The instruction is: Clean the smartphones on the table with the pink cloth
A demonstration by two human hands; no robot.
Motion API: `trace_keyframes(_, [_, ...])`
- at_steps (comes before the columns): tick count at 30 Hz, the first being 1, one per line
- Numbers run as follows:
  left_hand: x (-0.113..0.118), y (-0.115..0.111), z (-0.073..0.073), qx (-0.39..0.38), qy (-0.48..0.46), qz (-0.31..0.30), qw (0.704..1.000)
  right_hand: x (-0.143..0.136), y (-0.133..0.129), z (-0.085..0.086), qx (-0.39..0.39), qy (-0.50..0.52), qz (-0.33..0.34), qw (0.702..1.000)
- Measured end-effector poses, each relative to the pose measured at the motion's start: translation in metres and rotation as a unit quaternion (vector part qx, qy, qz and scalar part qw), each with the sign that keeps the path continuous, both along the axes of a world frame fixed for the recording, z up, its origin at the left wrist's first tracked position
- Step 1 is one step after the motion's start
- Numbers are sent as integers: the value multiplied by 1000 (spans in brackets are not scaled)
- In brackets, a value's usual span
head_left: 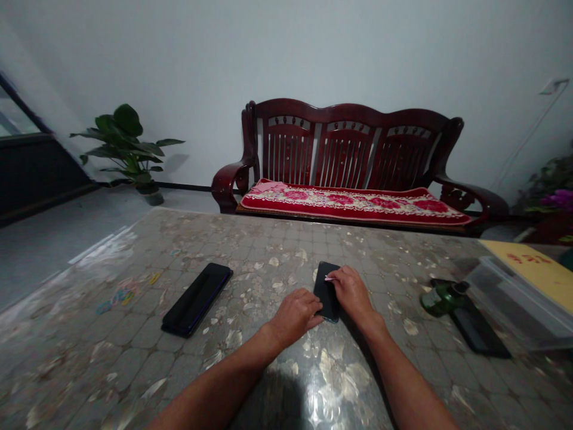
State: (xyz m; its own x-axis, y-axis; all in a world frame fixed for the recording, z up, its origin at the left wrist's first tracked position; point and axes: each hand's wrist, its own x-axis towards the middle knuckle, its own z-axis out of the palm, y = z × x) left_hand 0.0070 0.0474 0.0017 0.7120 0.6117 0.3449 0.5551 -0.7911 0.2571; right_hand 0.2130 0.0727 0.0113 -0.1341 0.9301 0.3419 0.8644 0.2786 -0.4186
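Note:
A dark phone lies flat on the patterned table in front of me. My left hand holds its lower left edge, with the fingers bent together. My right hand pinches a thin, pale pinkish stick over the upper part of the screen. Whether the stick's tip touches the glass is too small to tell. Left of my hands, a second black phone rests at a slant, and no hand touches it.
Colourful rubber bands lie at the left. On the right are a green bottle, a black flat device, a clear plastic box and a yellow sheet. A wooden bench stands beyond the table.

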Motion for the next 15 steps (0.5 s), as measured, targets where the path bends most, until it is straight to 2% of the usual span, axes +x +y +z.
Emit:
trace_keyframes(8, [-5, -1, 4, 1, 9, 6, 1000, -18, -4, -3, -7, 49, 27, 998])
trace_keyframes(15, [-10, 0, 1, 7, -9, 6, 1000, -18, -8, 4, 6, -7, 47, 999])
